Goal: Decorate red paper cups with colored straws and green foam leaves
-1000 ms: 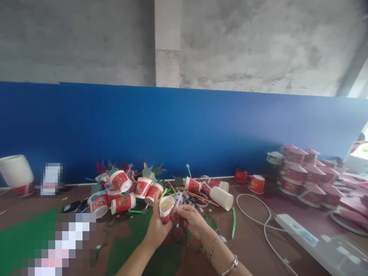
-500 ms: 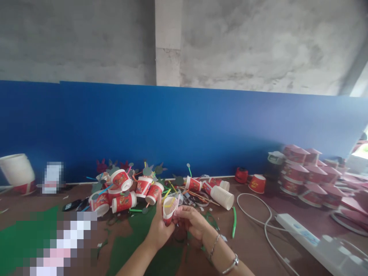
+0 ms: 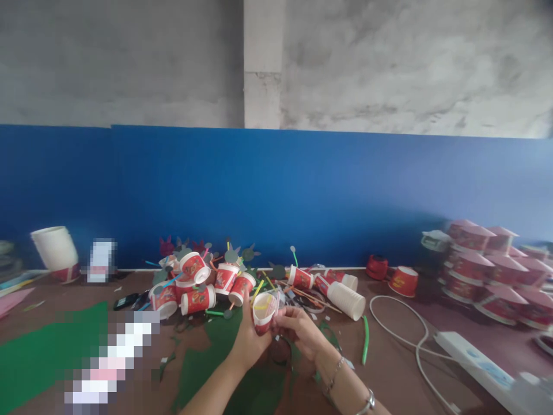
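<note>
A red-and-white paper cup (image 3: 261,326) is tilted in my left hand (image 3: 249,343), its mouth turned towards me. The fingers wrap round its side. A yellow straw (image 3: 258,289) shows by its rim; whether it belongs to this cup I cannot tell. At the cup's right edge, my right hand (image 3: 302,331) is closed in a pinch on a pale pink straw (image 3: 277,301), with its fingertips touching the rim area. The lower end of that straw is hidden by the fingers.
Finished-looking red cups (image 3: 197,300) with straws and paper shapes are heaped behind. Stacked white cups (image 3: 345,301) and a green straw (image 3: 365,340) lie right, near a white cable (image 3: 421,323) and power strip (image 3: 473,363). Roofed cups (image 3: 503,268) stand farther right. Green sheets (image 3: 216,369) cover some table.
The whole scene has shifted rightward in view as my head turned left. The cup is a little more upright, while both hands keep nearly the same hold on cup and straw.
</note>
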Demonstrator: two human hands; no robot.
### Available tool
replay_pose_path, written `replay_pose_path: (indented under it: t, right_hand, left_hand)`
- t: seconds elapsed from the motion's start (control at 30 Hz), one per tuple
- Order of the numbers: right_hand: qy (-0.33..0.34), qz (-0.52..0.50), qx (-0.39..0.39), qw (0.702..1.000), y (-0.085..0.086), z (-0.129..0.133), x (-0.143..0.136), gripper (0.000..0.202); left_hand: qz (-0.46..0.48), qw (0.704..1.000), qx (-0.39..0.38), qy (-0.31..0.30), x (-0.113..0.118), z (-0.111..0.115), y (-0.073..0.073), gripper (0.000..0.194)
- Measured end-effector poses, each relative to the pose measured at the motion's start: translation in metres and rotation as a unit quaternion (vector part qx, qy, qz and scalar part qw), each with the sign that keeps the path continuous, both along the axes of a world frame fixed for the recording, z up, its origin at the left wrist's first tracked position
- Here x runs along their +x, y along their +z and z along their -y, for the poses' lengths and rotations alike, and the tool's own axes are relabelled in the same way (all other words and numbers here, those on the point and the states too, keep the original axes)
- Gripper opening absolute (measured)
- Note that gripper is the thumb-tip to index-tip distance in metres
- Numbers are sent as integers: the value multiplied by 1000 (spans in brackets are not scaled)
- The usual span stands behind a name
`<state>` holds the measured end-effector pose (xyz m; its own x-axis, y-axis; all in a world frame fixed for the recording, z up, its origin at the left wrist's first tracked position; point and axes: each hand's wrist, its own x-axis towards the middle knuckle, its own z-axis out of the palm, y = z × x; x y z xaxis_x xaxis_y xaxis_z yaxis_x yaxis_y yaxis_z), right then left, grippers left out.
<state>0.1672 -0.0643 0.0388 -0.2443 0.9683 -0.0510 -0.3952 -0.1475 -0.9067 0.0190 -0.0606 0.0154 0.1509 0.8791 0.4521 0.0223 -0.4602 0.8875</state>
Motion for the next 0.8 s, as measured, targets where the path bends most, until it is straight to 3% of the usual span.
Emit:
replay_pose_path:
  t: [0.3,0.53,0.7,0.8]
  right_hand:
    - [14,53,78,995,8,-20,-3,38]
    - [91,76,125,985,18,-35,-6,34]
    - [133,83,126,980,18,-38,-5,33]
    - [146,93,110,979,13,-41,-1,32]
  left_hand:
    - [31,998,-45,7,6,-20,-9,98]
    - [74,996,-32,-24,-9,-21,-16,89]
    - [32,999,7,38,-12,-23,-17,82]
    - [29,999,17,36,-9,-25,-19,83]
